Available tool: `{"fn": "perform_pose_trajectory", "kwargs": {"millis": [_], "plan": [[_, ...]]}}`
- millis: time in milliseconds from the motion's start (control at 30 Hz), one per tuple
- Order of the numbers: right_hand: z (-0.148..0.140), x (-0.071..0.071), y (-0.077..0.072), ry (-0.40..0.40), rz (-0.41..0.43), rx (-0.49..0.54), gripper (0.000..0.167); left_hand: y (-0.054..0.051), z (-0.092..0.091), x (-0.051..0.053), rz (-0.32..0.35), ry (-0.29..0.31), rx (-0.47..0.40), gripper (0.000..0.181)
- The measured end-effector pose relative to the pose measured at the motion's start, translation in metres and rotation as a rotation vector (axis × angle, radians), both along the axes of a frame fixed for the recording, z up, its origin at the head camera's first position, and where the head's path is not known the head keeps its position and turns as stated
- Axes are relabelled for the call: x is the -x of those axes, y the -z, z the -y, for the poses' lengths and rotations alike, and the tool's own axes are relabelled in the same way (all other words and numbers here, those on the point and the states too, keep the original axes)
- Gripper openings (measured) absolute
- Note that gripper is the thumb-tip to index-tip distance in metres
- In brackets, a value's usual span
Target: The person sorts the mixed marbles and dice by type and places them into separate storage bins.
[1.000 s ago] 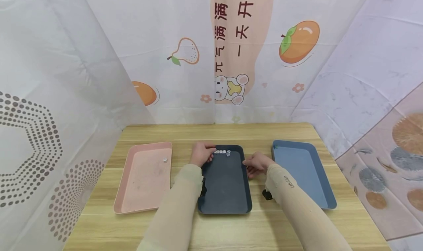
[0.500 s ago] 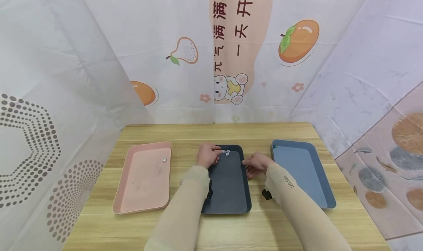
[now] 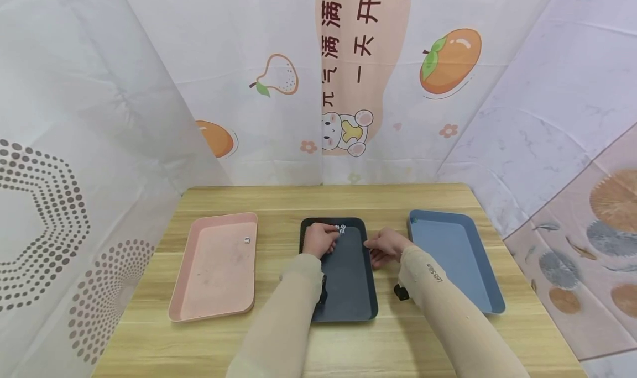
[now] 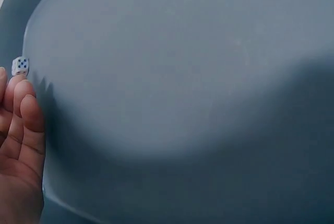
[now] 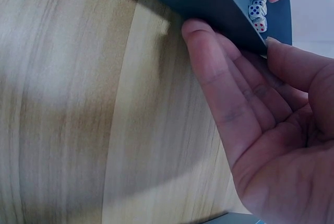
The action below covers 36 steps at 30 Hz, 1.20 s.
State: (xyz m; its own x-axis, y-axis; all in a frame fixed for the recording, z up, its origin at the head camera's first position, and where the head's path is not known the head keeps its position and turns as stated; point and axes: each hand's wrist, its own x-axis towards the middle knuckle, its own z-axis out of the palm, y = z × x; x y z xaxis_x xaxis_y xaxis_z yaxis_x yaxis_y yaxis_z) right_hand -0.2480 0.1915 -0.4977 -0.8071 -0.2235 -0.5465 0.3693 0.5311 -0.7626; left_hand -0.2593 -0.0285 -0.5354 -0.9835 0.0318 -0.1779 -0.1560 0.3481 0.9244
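Several small white dice (image 3: 342, 229) stand in a row along the far wall of the dark tray (image 3: 343, 289); their pips show in the right wrist view, on a die (image 5: 255, 11) near the row's end. My left hand (image 3: 319, 240) reaches over the tray, fingertips beside the row and covering part of it. In the left wrist view, a die (image 4: 21, 66) sits just past those fingertips; the thumb is mostly out of view. With thumb and fingers, my right hand (image 3: 387, 246) pinches the tray's right wall from outside.
To the left lies a pink tray (image 3: 219, 278) with one die (image 3: 247, 240) inside. A blue tray (image 3: 453, 256) lies to the right, with a small green thing (image 3: 415, 220) in its far left corner. All three trays rest on a wooden table (image 3: 278, 201).
My left hand has moved rightward along the row of dice, covering more of it and baring the tray's far left corner. My right hand stays on the wall.
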Motion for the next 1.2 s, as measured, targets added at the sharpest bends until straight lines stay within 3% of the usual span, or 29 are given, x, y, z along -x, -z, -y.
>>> {"fn": "perform_pose_trajectory", "kwargs": {"millis": [333, 733, 933, 1200], "plan": [[0.0, -0.001, -0.001, 0.0, -0.005, -0.007, 0.03, 0.006, -0.01, -0.003, 0.023, -0.022, -0.056, 0.019], [0.0, -0.001, 0.0, 0.001, -0.006, -0.009, 0.03, 0.01, -0.013, -0.004, 0.018, -0.006, -0.031, 0.026], [-0.001, 0.0, 0.001, 0.005, -0.004, -0.003, 0.03, 0.014, -0.016, -0.004, -0.028, -0.022, 0.019, 0.031], [-0.001, 0.0, 0.0, 0.002, 0.007, -0.003, 0.031, 0.016, -0.016, -0.002, -0.038, -0.022, 0.016, 0.025]]}}
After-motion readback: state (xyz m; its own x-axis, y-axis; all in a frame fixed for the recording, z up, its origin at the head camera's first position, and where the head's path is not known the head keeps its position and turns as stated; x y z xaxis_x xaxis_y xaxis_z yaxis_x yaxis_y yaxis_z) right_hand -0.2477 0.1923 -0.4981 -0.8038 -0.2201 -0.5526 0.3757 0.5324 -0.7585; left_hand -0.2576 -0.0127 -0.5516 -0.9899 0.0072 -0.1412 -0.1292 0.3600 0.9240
